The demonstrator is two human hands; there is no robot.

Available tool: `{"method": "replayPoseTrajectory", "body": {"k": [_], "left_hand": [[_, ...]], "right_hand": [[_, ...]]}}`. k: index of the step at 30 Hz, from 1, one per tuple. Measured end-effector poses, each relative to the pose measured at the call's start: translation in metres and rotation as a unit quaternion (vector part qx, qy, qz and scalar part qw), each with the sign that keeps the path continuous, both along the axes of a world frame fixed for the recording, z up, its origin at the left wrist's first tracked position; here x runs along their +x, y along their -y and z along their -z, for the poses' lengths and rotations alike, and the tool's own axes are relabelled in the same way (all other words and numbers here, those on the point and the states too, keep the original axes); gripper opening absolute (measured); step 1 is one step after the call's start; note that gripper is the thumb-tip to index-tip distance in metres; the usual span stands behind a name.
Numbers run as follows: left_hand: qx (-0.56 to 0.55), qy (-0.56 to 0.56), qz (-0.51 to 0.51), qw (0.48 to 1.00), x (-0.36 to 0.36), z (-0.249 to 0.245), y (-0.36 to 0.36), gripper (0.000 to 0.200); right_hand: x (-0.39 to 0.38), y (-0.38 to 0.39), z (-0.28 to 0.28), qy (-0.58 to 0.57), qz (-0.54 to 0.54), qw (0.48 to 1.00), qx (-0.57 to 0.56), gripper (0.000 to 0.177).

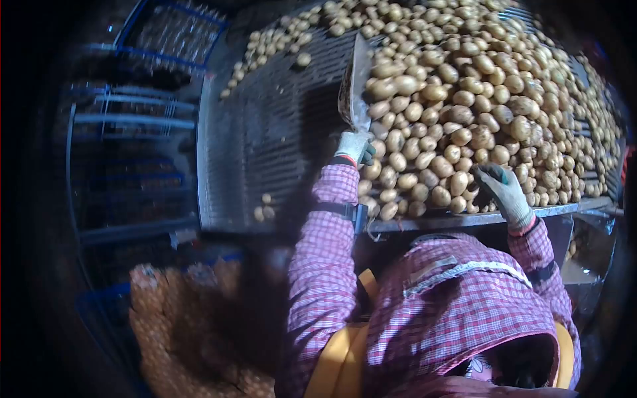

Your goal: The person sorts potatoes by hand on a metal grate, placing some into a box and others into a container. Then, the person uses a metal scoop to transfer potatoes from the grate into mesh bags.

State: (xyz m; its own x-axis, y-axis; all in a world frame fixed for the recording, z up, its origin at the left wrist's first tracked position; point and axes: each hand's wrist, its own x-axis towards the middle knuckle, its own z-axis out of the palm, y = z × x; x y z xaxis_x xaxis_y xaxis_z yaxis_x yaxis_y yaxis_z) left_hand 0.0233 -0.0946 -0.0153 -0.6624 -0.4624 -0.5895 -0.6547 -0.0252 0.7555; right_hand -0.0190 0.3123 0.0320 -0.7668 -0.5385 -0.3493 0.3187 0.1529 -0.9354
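My left hand [356, 147], in a pale glove with dark green fingers, is closed round the near end of a long metal scoop or blade [358, 86]. The blade stands along the left edge of a large heap of potatoes [464, 99]. At the front of the heap is my right hand [507, 191], in a similar glove. Its fingers are bent but apart over the potatoes, with nothing visible in them; the palm side is partly hidden.
The slatted metal table [265, 132] has a raised left edge and a front rail [478, 219]. A few loose potatoes [263, 212] lie at its front left. Blue metal frames [133, 121] stand at the left. Filled mesh sacks [179, 318] are at the lower left.
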Motion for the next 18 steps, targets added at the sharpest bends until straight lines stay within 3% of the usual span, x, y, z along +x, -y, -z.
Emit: {"method": "replayPoseTrajectory", "body": {"k": [1, 3, 5, 6, 7, 9, 11, 15, 16, 17, 18], "left_hand": [[-0.001, -0.013, 0.009, 1.000, 0.025, -0.010, 0.004, 0.029], [-0.129, -0.066, -0.033, 0.989, 0.085, -0.056, 0.015, 0.031], [-0.206, 0.045, -0.133, 0.969, 0.165, -0.048, 0.076, 0.031], [-0.364, 0.068, -0.088, 0.925, 0.217, -0.031, 0.114, 0.032], [-0.432, 0.120, -0.157, 0.880, 0.262, -0.020, 0.140, 0.030], [-0.262, 0.105, -0.310, 0.908, 0.342, -0.001, 0.169, 0.023], [-0.174, 0.088, -0.440, 0.877, 0.359, -0.035, 0.135, 0.018], [-0.165, 0.108, -0.433, 0.879, 0.370, -0.020, 0.135, 0.022], [0.017, -0.005, -0.478, 0.878, 0.371, -0.027, 0.133, 0.018], [0.018, -0.006, -0.478, 0.878, 0.365, -0.027, 0.127, 0.018], [-0.057, 0.059, -0.401, 0.913, 0.353, -0.023, 0.121, 0.015]], "right_hand": [[0.001, 0.018, -0.012, 0.035, -0.035, 0.999, -0.008, 0.031], [0.002, 0.050, -0.010, 0.054, -0.097, 0.994, -0.010, 0.030], [0.015, 0.077, -0.019, 0.057, -0.107, 0.992, -0.035, 0.024], [0.021, 0.083, -0.021, 0.039, -0.128, 0.990, -0.034, 0.024], [0.025, 0.090, -0.022, 0.025, -0.145, 0.989, -0.034, 0.024], [0.028, 0.091, -0.011, 0.034, -0.188, 0.981, -0.036, 0.027], [0.032, 0.096, -0.021, 0.061, -0.199, 0.978, -0.024, 0.029], [0.034, 0.105, -0.031, 0.067, -0.201, 0.977, 0.002, 0.030], [0.034, 0.105, -0.033, 0.065, -0.202, 0.977, 0.005, 0.030], [0.036, 0.106, -0.035, 0.056, -0.206, 0.977, -0.003, 0.031], [0.037, 0.106, -0.035, 0.047, -0.208, 0.977, -0.013, 0.031]]}}
